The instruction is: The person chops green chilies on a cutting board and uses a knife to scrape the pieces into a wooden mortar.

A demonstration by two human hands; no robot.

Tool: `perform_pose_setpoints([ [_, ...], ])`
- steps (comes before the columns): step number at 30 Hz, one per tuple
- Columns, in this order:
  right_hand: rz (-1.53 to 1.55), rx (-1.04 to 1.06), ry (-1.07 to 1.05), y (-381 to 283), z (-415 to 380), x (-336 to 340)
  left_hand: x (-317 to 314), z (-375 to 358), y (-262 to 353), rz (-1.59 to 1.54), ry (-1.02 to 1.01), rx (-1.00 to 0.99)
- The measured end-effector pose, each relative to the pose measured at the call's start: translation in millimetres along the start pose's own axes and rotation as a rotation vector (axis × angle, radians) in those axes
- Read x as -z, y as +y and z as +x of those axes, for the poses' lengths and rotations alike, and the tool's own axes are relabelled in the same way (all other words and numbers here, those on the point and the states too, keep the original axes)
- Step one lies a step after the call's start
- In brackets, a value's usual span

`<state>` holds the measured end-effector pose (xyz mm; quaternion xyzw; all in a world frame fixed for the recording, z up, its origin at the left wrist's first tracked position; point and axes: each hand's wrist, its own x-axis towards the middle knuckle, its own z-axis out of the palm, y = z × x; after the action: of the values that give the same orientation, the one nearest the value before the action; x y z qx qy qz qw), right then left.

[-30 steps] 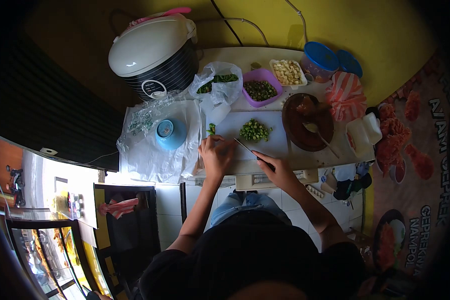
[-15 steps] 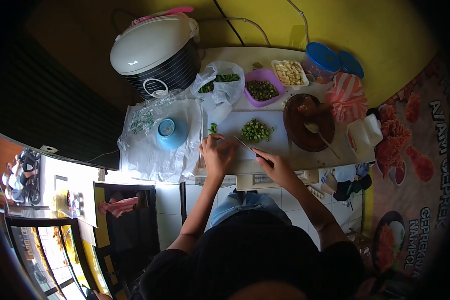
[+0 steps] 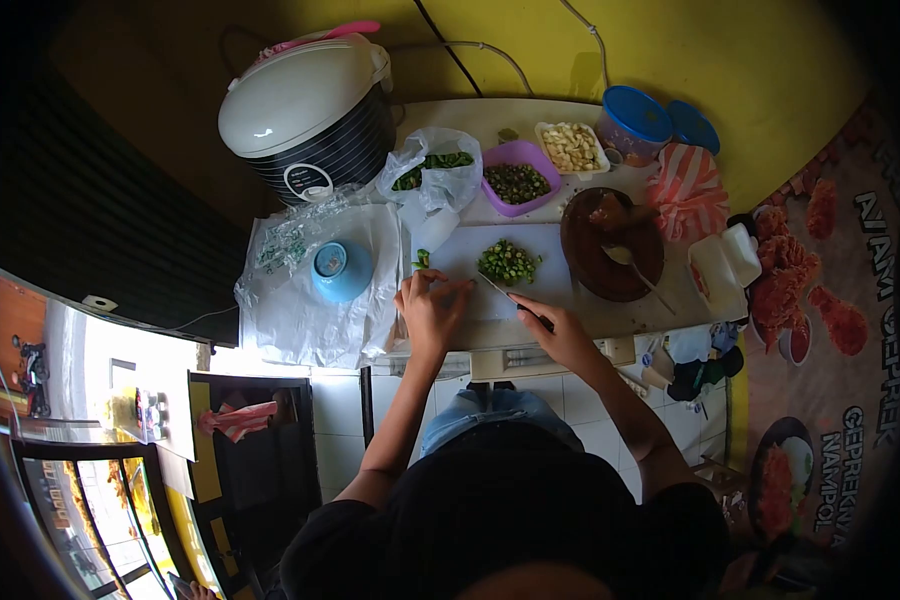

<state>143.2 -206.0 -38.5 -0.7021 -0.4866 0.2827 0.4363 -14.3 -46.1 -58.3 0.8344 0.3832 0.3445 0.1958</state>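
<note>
My right hand [image 3: 560,332] is wrapped round the black handle of a knife [image 3: 497,288]. The blade slants up and left over a pale cutting board [image 3: 555,268], its tip close to a pile of chopped green chilies [image 3: 509,262]. At the board's left edge, my left hand [image 3: 432,315] has its fingers bent and drawn together; what they hold, if anything, is hidden. A few green pieces [image 3: 422,258] lie just beyond its fingertips. A clear plastic bag [image 3: 400,178] with green chilies and a purple tub [image 3: 518,207] of chopped ones stand behind the board.
To the right are a stone mortar [image 3: 580,268] with a spoon [image 3: 622,256], and an open foam box [image 3: 715,285]. A blue bowl [image 3: 355,278] sits upside down on plastic at left, below a rice cooker [image 3: 310,100]. Peeled cloves fill a white tray [image 3: 602,165] at the back.
The knife and my right hand have shifted slightly right and down, widening the gap to my left hand. My left hand stays almost in place. The whole view has tilted a little.
</note>
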Motion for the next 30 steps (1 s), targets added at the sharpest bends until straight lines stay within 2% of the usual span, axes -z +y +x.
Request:
perform_pose_setpoints([
  [1,0.006,-0.075,-0.047,-1.6,-1.1,3.8,-1.2,1.1,2.9,0.018,-0.004,-0.009],
  [7,0.034,-0.04,0.031,-11.7,-5.6,8.8,-11.0,6.0,12.9,0.021,-0.002,-0.043],
  [10,0.02,-0.09,-0.066,-14.3,-8.1,9.5,2.9,7.7,11.9,-0.018,0.031,-0.005],
  [13,-0.008,0.034,-0.024,0.8,-9.1,-0.1,24.9,13.1,2.8,-0.053,0.072,0.025],
  [16,0.018,0.034,0.013,-3.2,-7.7,1.0,46.2,22.6,-18.3,-0.094,0.115,0.036],
  [19,0.026,-0.085,-0.047,-20.3,-7.1,9.8,63.9,30.3,-35.8,-0.097,0.089,0.03],
  [22,0.082,0.0,-0.003,-8.9,-5.4,4.8,69.9,30.0,-35.0,0.057,0.064,-0.029],
  [30,0.072,-0.047,-0.037,-13.5,-4.2,5.6,61.6,53.9,-44.7,0.268,-0.108,-0.265],
])
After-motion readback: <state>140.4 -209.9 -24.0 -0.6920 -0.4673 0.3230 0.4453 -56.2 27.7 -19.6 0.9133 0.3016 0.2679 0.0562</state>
